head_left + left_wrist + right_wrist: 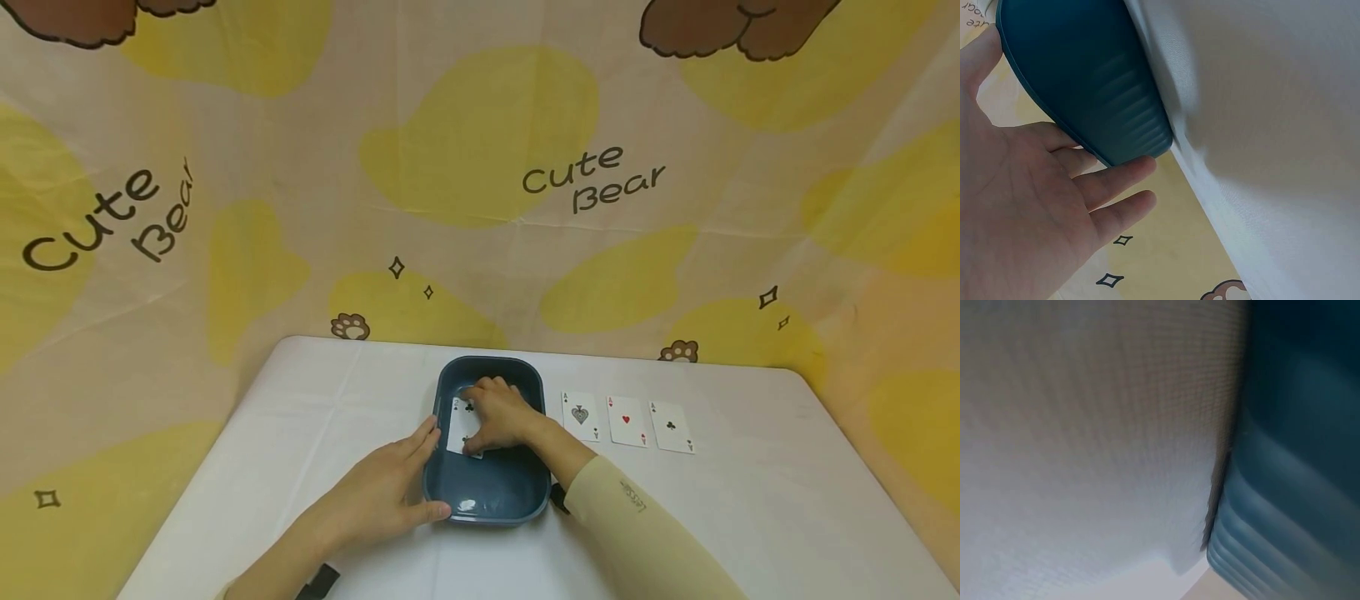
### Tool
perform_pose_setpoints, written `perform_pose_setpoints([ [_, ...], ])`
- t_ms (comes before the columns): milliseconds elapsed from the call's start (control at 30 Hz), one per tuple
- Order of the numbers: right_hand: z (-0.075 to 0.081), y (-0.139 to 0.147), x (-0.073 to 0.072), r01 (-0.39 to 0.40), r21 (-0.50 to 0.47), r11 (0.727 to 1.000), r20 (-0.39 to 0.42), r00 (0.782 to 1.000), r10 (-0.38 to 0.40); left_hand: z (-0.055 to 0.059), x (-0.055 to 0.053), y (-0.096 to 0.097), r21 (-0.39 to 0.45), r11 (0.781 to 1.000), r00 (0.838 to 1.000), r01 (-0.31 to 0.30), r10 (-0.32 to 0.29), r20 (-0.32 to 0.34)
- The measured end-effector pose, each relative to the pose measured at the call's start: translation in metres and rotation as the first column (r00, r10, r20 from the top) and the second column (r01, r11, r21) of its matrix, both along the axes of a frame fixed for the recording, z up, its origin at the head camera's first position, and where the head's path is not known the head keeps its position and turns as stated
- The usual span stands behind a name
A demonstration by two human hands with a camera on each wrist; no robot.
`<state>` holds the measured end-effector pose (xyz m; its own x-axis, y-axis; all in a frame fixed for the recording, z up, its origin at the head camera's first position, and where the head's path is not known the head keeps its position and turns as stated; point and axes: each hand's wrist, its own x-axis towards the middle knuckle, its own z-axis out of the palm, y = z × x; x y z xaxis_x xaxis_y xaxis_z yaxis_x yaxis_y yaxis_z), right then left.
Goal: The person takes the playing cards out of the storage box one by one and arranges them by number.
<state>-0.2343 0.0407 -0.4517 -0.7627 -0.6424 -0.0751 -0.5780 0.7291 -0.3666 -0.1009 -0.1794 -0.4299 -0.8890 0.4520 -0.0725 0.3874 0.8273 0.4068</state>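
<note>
A dark blue rectangular tray (495, 492) stands on the white table. My left hand (378, 483) steadies its left side, fingers nearly straight along the wall and thumb at the near rim; the left wrist view shows the palm (1029, 194) beside the ribbed tray wall (1104, 81). Inside the tray is a white playing card (459, 429) with black club marks. My right hand (502, 412) reaches over the right rim and grips this card, thumb at its near edge and fingers towards its far edge, covering its right part. The right wrist view shows only tray wall (1297, 469) and tablecloth.
Three aces lie face up in a row right of the tray: ace of spades (580, 417), ace of hearts (627, 422) and ace of clubs (672, 427). Behind the white table (750, 500) hangs a yellow-patterned cloth (480, 142) with "Cute Bear" lettering.
</note>
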Motion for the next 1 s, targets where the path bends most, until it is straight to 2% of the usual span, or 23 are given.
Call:
perform_pose_setpoints([
  [300, -0.0020, -0.0010, -0.0006, -0.006, -0.057, 0.998, 0.024, 1.000, 0.007, 0.0017, 0.0020, -0.0009, 0.016, 1.000, 1.000, -0.002, 0.002, -0.001],
  [533, 0.0008, -0.0010, 0.0008, 0.046, -0.106, 0.993, 0.154, 0.988, -0.029, 0.0022, 0.0011, -0.0004, 0.011, 1.000, 1.000, -0.004, 0.004, 0.008],
  [1000, 0.0008, -0.0011, -0.0001, 0.030, -0.097, 0.995, 0.220, 0.975, -0.008, 0.0003, 0.0005, -0.0012, 0.020, 1.000, 1.000, 0.001, -0.002, 0.011],
])
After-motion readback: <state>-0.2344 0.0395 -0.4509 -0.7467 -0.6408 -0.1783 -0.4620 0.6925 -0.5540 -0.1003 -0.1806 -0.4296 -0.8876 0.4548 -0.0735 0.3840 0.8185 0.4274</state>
